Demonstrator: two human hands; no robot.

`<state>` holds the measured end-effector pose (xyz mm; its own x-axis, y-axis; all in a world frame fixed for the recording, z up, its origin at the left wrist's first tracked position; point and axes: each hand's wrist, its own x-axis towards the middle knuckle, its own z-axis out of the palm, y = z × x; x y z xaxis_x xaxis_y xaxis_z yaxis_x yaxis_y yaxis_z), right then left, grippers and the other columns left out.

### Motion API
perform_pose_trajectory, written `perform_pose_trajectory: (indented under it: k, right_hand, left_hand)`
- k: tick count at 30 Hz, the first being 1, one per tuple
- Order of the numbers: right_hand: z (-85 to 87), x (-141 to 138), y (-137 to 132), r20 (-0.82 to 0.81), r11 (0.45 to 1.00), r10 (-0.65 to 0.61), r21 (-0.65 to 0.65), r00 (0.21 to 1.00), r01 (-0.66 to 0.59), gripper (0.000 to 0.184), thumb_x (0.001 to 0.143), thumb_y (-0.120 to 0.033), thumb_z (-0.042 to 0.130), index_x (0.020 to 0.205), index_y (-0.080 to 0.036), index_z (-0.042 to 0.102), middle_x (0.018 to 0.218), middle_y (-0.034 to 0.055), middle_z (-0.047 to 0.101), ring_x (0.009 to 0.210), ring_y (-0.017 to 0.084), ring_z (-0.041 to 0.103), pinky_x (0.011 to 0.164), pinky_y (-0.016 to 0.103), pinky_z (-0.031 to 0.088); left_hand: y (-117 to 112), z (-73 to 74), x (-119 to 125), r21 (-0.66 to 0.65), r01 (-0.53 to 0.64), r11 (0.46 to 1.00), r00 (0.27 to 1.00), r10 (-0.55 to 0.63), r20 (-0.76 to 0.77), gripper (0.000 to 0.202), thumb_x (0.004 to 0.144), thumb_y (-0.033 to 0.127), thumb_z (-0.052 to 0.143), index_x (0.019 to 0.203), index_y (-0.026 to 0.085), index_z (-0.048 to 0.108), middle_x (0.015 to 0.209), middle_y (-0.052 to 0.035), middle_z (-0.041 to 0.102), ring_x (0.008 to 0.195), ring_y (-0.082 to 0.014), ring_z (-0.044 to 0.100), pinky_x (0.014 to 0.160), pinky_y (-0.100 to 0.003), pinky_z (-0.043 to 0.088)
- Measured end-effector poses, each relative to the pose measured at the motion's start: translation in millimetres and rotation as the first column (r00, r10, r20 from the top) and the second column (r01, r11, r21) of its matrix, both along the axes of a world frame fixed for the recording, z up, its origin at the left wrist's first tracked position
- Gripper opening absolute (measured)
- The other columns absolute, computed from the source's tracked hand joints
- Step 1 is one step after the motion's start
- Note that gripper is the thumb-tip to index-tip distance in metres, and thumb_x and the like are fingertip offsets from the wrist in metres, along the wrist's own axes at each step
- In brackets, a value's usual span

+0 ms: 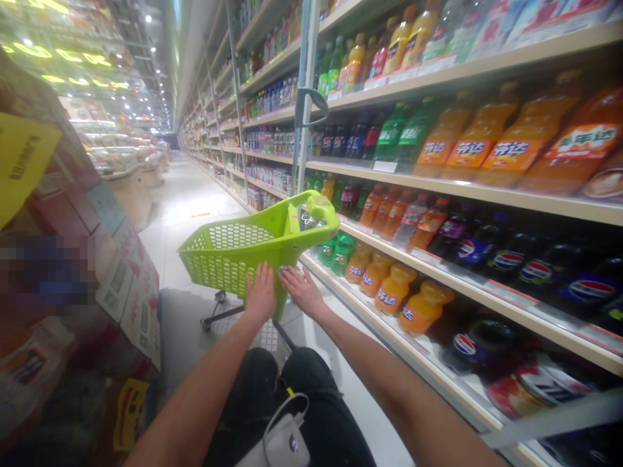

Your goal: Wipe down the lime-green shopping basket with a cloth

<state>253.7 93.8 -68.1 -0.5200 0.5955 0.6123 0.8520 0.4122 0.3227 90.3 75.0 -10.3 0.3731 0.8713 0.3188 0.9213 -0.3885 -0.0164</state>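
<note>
A lime-green plastic shopping cart (228, 250) stands in a supermarket aisle just ahead of me, its basket empty. My left hand (260, 292) lies flat against the near wall of the basket, fingers stretched upward. My right hand (302, 288) rests beside it on the same wall, fingers spread. Neither hand holds anything. The cart's green handle (318, 207) rises at the right, close to the shelves. My dark-trousered knees (287, 383) show below, with a small white device (282, 441) and cable on my lap.
Shelves (467, 191) of orange soda, cola and green bottles run along the right, very near the cart. Stacked cartons with a yellow sign (22, 159) crowd the left. The white-tiled aisle floor (187, 194) stretches ahead.
</note>
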Motion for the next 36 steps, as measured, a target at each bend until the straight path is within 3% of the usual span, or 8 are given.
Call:
perform_pose_trajectory:
  k: [4, 12, 14, 21, 24, 29, 31, 36]
  right_hand:
    - [-8.2, 2, -4, 0.013, 0.999, 0.044, -0.032, 0.999, -0.043, 0.035, 0.087, -0.010, 0.040, 0.119, -0.016, 0.053, 0.125, 0.0087, 0.055, 0.121, 0.022, 0.044, 0.107, 0.050, 0.021]
    - [69.8, 8, 12, -0.225, 0.988, -0.056, 0.127, 0.973, 0.086, 0.041, 0.090, -0.012, 0.034, 0.130, -0.019, 0.043, 0.136, 0.0089, 0.043, 0.133, 0.020, 0.026, 0.109, 0.050, 0.008]
    - [65.4, 5, 15, -0.178, 0.996, -0.041, 0.068, 0.983, 0.053, 0.041, 0.090, -0.011, 0.034, 0.129, -0.019, 0.043, 0.136, 0.0085, 0.043, 0.133, 0.020, 0.026, 0.109, 0.051, 0.009]
    - [8.3, -3, 8, -0.002, 0.995, 0.044, -0.092, 0.999, -0.044, 0.035, 0.089, -0.013, 0.037, 0.121, -0.017, 0.051, 0.128, 0.0085, 0.052, 0.125, 0.021, 0.039, 0.108, 0.050, 0.015]
    - [20.1, -2, 5, -0.009, 0.998, 0.065, -0.020, 0.998, -0.065, 0.036, 0.089, -0.012, 0.036, 0.122, -0.017, 0.050, 0.129, 0.0077, 0.052, 0.126, 0.021, 0.038, 0.109, 0.049, 0.014]
    - [73.6, 4, 11, -0.205, 0.984, 0.012, 0.176, 0.979, 0.025, 0.039, 0.090, -0.013, 0.034, 0.128, -0.018, 0.045, 0.134, 0.0091, 0.046, 0.132, 0.020, 0.027, 0.109, 0.051, 0.006]
    - [83.1, 5, 14, -0.237, 0.984, -0.007, 0.173, 0.971, 0.049, 0.040, 0.090, -0.014, 0.034, 0.128, -0.018, 0.044, 0.135, 0.0100, 0.044, 0.133, 0.020, 0.025, 0.109, 0.051, 0.005]
    - [50.7, -2, 16, -0.112, 0.999, 0.005, 0.040, 0.994, 0.000, 0.039, 0.089, -0.010, 0.035, 0.125, -0.018, 0.047, 0.135, 0.0086, 0.045, 0.131, 0.021, 0.029, 0.109, 0.052, 0.009]
  left_hand:
    - [1, -3.3, -5, -0.037, -0.008, 0.999, 1.000, 0.007, -0.014, 0.061, 0.077, 0.013, 0.033, 0.138, 0.009, 0.026, 0.149, -0.0093, 0.016, 0.137, -0.0225, 0.012, 0.109, -0.053, 0.010]
    - [8, 2.3, -3, -0.054, -0.053, 0.997, 0.998, 0.054, 0.010, 0.067, 0.072, 0.011, 0.035, 0.138, 0.007, 0.023, 0.149, -0.0101, 0.015, 0.137, -0.0226, 0.011, 0.108, -0.054, 0.012]
    - [10, 0.7, -3, -0.046, -0.047, 0.998, 0.999, 0.048, 0.013, 0.067, 0.072, 0.011, 0.036, 0.138, 0.007, 0.023, 0.149, -0.0104, 0.015, 0.137, -0.0231, 0.010, 0.108, -0.053, 0.012]
    - [11, -7.2, -9, -0.055, -0.038, 0.998, 0.999, 0.038, 0.002, 0.063, 0.076, 0.014, 0.033, 0.138, 0.006, 0.024, 0.149, -0.0112, 0.016, 0.137, -0.0232, 0.012, 0.108, -0.053, 0.013]
    - [14, -6.7, -10, -0.047, -0.035, 0.998, 0.999, 0.036, 0.002, 0.063, 0.077, 0.013, 0.033, 0.138, 0.006, 0.023, 0.149, -0.0112, 0.015, 0.137, -0.0230, 0.011, 0.108, -0.053, 0.013]
    - [18, -2.1, -7, -0.039, -0.039, 0.998, 0.999, 0.040, 0.008, 0.065, 0.075, 0.012, 0.034, 0.139, 0.005, 0.021, 0.149, -0.0112, 0.014, 0.137, -0.0227, 0.010, 0.108, -0.053, 0.012]
    - [18, -0.8, -7, -0.033, -0.037, 0.999, 0.999, 0.038, 0.010, 0.066, 0.075, 0.012, 0.034, 0.139, 0.006, 0.021, 0.149, -0.0111, 0.014, 0.137, -0.0229, 0.010, 0.109, -0.053, 0.011]
    - [18, -1.9, -11, -0.039, -0.041, 0.998, 0.999, 0.041, 0.008, 0.065, 0.075, 0.012, 0.035, 0.139, 0.007, 0.022, 0.149, -0.0114, 0.015, 0.137, -0.0232, 0.011, 0.109, -0.052, 0.012]
